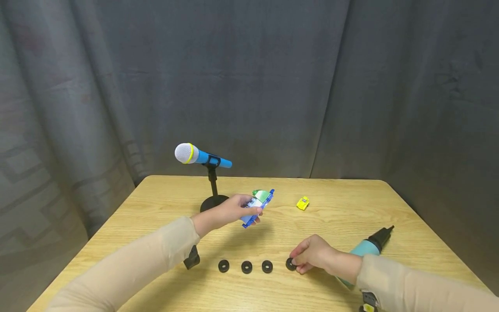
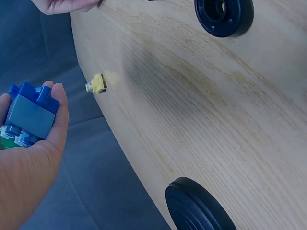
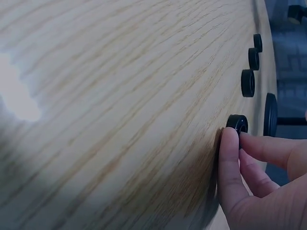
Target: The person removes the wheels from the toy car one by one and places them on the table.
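My left hand [image 1: 229, 211] grips a blue toy car body [image 1: 255, 207] with a green and white part, raised over the middle of the table. The left wrist view shows the toy body's flat blue face [image 2: 31, 117], with fingers and thumb on either side of it. Lower down at the right, my right hand [image 1: 315, 255] pinches a black toy wheel [image 3: 237, 122] between thumb and fingers, close over the tabletop. Three more black wheels, the nearest a wheel [image 1: 267, 266], lie flat in a row to its left.
A blue microphone [image 1: 214, 160] on a black stand [image 1: 213, 203] rises behind my left hand. A small yellow toy car [image 1: 302, 203] sits toward the back. Partly under my right forearm lies a teal tool with a black tip [image 1: 366, 247]. Grey curtains [image 1: 249, 86] hang behind the wooden table [image 1: 175, 190].
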`<state>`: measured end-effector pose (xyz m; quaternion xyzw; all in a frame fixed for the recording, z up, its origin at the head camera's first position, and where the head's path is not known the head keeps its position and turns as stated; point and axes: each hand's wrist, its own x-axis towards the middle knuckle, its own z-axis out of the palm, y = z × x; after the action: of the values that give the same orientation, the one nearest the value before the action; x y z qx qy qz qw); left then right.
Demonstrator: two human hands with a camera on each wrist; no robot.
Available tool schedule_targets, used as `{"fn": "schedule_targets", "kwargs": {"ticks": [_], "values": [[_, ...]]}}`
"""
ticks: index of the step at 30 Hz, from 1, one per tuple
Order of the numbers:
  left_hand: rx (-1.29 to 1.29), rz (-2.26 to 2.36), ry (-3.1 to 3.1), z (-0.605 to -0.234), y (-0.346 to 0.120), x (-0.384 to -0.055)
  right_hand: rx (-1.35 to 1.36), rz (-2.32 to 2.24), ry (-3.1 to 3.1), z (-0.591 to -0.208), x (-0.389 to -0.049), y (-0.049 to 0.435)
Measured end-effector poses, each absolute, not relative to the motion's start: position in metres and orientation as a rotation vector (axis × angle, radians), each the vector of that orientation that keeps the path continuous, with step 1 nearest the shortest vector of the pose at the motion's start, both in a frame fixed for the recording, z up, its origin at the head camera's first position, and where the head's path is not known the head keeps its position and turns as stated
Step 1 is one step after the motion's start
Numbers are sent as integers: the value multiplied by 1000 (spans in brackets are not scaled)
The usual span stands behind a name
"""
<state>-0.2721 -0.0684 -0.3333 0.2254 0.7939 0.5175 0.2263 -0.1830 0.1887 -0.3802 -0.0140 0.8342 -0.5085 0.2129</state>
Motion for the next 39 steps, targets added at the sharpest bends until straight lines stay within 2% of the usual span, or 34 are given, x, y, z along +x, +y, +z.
{"fn": "schedule_targets", "kwargs": {"ticks": [13, 17, 28, 39], "values": [[613, 1409, 2225, -330, -69, -268, -98, -1422, 2253, -366, -194, 198], [619, 1367, 2299, -330, -67, -267, -100, -1479, 2229, -350, -206, 199], [683, 1206, 2458, -319, -62, -265, -345, -1726, 2030, -299, -232, 195], [842, 1051, 2513, -309, -60, -260, -389, -1665, 2137, -292, -238, 178]]}}
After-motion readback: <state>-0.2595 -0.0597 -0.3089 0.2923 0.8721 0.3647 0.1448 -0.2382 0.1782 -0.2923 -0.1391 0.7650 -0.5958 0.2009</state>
